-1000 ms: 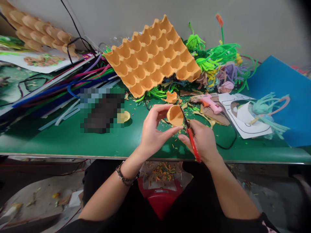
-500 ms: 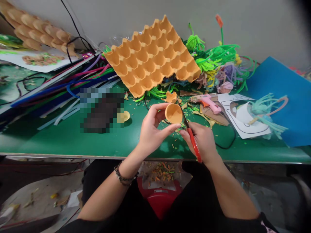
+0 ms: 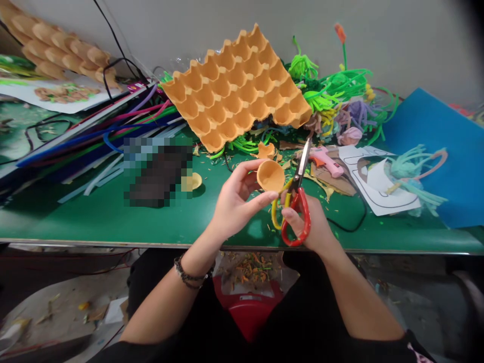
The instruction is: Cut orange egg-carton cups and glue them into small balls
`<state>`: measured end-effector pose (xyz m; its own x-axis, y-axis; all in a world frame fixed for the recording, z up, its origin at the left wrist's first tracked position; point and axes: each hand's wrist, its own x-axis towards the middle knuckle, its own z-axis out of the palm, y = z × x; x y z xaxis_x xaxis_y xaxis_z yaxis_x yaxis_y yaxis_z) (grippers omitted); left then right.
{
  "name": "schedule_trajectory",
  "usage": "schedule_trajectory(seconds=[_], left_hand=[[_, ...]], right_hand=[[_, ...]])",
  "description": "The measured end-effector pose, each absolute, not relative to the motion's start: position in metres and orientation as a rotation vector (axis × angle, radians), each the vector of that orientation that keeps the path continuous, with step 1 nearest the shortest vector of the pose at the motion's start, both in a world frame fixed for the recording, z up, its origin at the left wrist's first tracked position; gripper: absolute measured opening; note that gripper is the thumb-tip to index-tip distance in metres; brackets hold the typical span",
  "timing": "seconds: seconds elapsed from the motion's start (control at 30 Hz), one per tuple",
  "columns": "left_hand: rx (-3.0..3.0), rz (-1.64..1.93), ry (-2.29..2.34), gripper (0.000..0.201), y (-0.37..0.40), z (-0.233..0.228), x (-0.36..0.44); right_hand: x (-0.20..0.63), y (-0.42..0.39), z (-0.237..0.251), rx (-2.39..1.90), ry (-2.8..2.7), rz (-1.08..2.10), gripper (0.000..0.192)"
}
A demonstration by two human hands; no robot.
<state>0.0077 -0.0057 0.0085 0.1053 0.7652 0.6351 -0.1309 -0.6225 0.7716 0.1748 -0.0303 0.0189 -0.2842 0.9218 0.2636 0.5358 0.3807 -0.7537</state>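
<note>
Between thumb and fingers, my left hand (image 3: 240,199) holds a small round egg carton cup (image 3: 270,175), its hollow facing me. My right hand (image 3: 315,219) is closed on a pair of scissors (image 3: 301,174) with one red and one yellow handle loop. The blades point up and away, to the right of the cup and apart from it. Behind the cup lies a torn scrap of carton (image 3: 266,150). Another trimmed cup (image 3: 195,181) sits on the green table to the left. A large orange egg tray (image 3: 238,91) with a torn lower edge leans at the back.
A pink glue gun (image 3: 328,162) lies on cardboard at the right, near a white paper cutout (image 3: 397,196) and a blue sheet (image 3: 434,151). Pipe cleaners (image 3: 143,118) spread across the left. Below the table edge, a red bin (image 3: 249,307) between my legs holds scraps.
The scissors have swung away from the cup's rim and turned, so both handle loops now show and the blades point up to the right. My left hand and the cup have barely moved.
</note>
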Motion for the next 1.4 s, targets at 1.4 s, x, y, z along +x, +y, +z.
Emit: schedule_trajectory(seconds=[1.4], left_hand=[[1.694, 1.510, 0.582, 0.045, -0.005, 0.013, -0.002]], right_hand=[[0.172, -0.030, 0.013, -1.269, -1.857, 0.696, 0.053]])
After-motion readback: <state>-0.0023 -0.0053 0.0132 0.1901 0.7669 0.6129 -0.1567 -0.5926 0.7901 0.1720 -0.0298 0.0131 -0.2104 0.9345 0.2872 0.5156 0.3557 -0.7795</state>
